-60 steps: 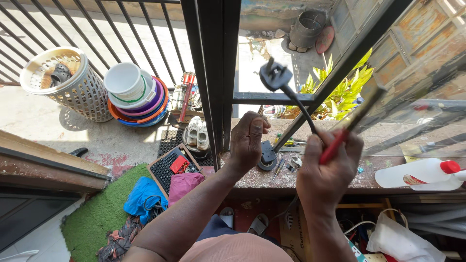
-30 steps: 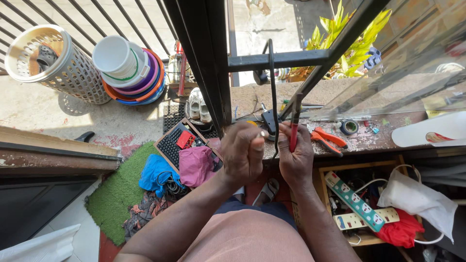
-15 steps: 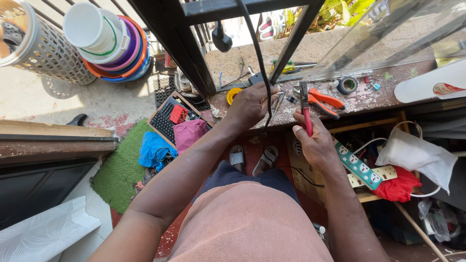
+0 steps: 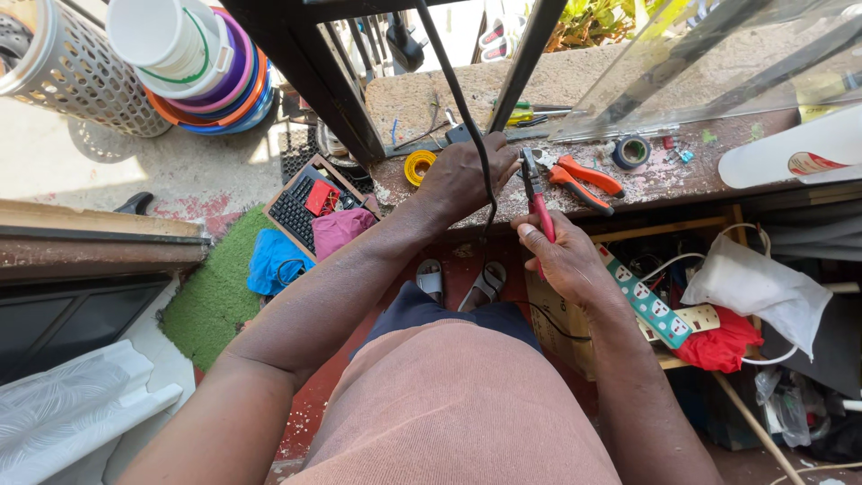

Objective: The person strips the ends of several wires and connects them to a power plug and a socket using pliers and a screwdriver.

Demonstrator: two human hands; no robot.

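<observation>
My left hand (image 4: pixel 467 175) rests on the stone ledge (image 4: pixel 646 184) and grips a black cable (image 4: pixel 453 81) that runs up past the black window bars. My right hand (image 4: pixel 561 256) holds red-handled pliers (image 4: pixel 536 193) upright, their jaws pointing at the cable just beside my left fingers. A roll of yellow tape (image 4: pixel 417 166) lies left of my left hand. Orange-handled pliers (image 4: pixel 579 180) lie on the ledge right of the jaws.
A dark tape roll (image 4: pixel 631 151) and a white bottle (image 4: pixel 795 148) sit on the ledge at the right. A green-and-white power strip (image 4: pixel 651 305) and a white bag (image 4: pixel 754 287) lie below it. Stacked plastic tubs (image 4: pixel 193 58), a basket (image 4: pixel 63 67) and a keyboard (image 4: pixel 301 207) are at the left.
My view has tilted down toward the ledge. Both hands came down from the window bars to the ledge, the left keeping the cable and the right bringing the red pliers beside it.
</observation>
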